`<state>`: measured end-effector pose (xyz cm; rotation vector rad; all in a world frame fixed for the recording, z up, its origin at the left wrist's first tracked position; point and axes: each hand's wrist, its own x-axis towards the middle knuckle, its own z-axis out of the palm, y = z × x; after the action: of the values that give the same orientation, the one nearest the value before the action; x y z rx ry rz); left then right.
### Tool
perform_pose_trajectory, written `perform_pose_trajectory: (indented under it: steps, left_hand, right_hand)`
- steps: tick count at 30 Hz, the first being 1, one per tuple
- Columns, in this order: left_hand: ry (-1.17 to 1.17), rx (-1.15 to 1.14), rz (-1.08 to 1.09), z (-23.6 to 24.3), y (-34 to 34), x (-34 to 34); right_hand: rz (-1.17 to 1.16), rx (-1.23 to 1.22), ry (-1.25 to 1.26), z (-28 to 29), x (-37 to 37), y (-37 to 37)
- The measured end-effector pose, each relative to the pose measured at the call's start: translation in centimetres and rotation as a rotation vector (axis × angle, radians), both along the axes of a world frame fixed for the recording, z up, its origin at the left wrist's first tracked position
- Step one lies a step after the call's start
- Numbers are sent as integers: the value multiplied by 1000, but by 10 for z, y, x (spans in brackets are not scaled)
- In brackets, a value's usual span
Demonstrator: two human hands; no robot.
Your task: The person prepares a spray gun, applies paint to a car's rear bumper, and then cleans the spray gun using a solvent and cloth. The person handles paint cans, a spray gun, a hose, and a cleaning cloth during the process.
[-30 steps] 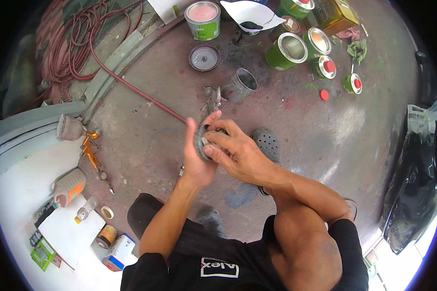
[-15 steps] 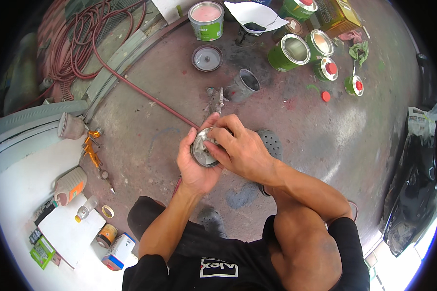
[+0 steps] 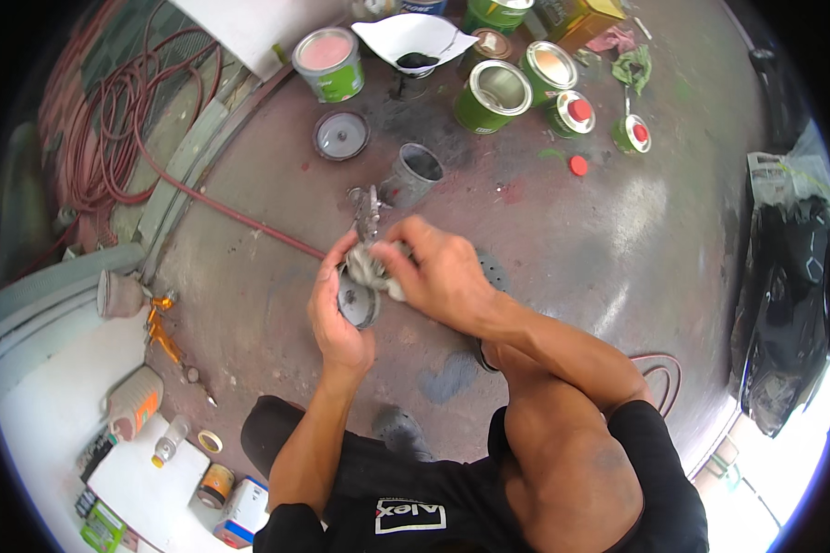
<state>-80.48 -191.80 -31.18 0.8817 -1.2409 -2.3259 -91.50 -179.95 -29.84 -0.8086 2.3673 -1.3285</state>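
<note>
My left hand (image 3: 334, 318) is wrapped around a round grey cup (image 3: 358, 304), its open mouth turned up toward me and a dark spot at its bottom. Pinched in my right hand (image 3: 447, 276) is a crumpled whitish rag (image 3: 371, 269), at the cup's far rim. Just beyond my fingers shows a silver spray gun (image 3: 367, 217); whether it joins the cup I cannot tell. A grey-stained mixing cup (image 3: 413, 175) stands on the floor past it, near a round grey lid (image 3: 342, 135).
Paint tins (image 3: 494, 97) and a white paper funnel (image 3: 415, 39) stand at the far side. A red hose (image 3: 249, 221) crosses the floor toward my hands. An orange spray gun (image 3: 161, 336) and bottles line the left wall. Black plastic (image 3: 784, 304) lies at right.
My right hand has drawn the rag up from inside the cup to its far rim, baring the cup's bottom. The whole view has swung, so floor things sit further left.
</note>
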Motion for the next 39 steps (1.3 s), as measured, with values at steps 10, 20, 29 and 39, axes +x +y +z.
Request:
perform_pose_trajectory:
  steps: [10, 20, 29, 39]
  left_hand:
    - [-313, -849, -550, -73, 76, -28]
    - [-344, -1260, -544, -127, 117, -79]
    - [-252, -1072, -583, -109, 105, -50]
    - [-259, -863, -589, -54, 78, -80]
  right_hand:
    - [-673, -504, -1051, -30, -65, 114]
    - [-844, -576, -695, -60, -108, 160]
    - [-970, -463, -195, -46, -246, 184]
    - [-899, 310, 560, -25, -461, 127]
